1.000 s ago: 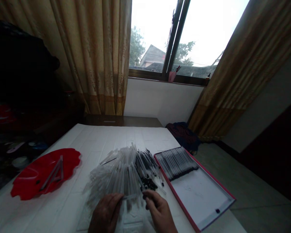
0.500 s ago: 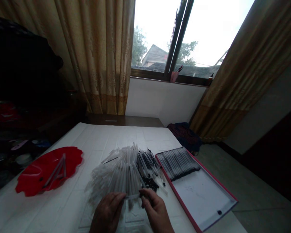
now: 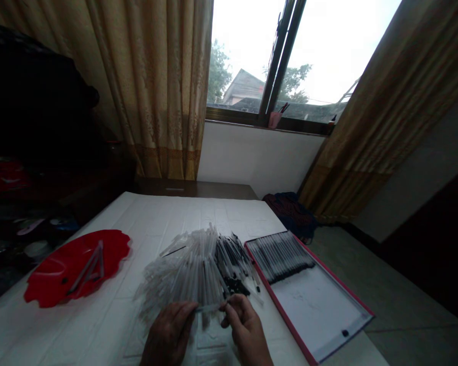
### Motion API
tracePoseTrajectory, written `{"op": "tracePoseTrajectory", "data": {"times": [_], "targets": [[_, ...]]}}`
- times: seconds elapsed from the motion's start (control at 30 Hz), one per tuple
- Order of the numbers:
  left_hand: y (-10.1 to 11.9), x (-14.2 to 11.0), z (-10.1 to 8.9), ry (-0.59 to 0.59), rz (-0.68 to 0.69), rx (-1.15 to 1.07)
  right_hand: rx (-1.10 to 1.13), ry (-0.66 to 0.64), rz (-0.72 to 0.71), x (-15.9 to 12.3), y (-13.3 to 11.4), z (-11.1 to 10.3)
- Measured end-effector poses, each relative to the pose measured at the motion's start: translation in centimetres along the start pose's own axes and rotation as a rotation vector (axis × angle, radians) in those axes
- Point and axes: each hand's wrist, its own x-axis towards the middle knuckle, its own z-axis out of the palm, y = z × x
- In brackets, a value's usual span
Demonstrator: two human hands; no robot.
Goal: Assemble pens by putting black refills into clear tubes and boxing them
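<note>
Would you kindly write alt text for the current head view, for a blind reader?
A left hand and right hand hold a clear tube over a white table, before a pile of similar tubes. On the right, a red-edged tray holds a row of black-tipped tubes; on the left is a red dish.

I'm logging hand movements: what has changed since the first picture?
The right hand has moved left, towards the left hand, and now pinches the end of the clear tube. The left hand's hold hasn't visibly changed. The red dish, tube pile and red-edged tray stayed put.
</note>
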Motion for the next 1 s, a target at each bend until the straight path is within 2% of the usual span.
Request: {"op": "tracePoseTrajectory", "data": {"times": [0.17,0.33,0.47,0.63,0.8,1.0], "targets": [[0.0,0.0,-0.1,-0.005,-0.012,-0.030,0.051,0.060,0.026,0.3,0.2,0.2],[0.1,0.0,-0.1,-0.022,-0.006,-0.016,0.089,0.024,0.018,0.2,0.4,0.5],[0.0,-0.1,0.1,-0.034,-0.020,-0.024,0.036,0.005,-0.022,0.0,-0.1,0.8],[-0.2,-0.5,0.2,-0.045,-0.031,-0.040,-0.282,-0.009,-0.212,-0.2,-0.9,0.3],[-0.3,-0.4,0.3,-0.030,-0.009,-0.014,-0.575,-0.106,-0.447,0.1,-1.4,-0.9],[-0.3,-0.1,0.0,-0.016,0.015,-0.009,-0.750,-0.172,-0.471,0.6,-1.2,-1.4]]}}
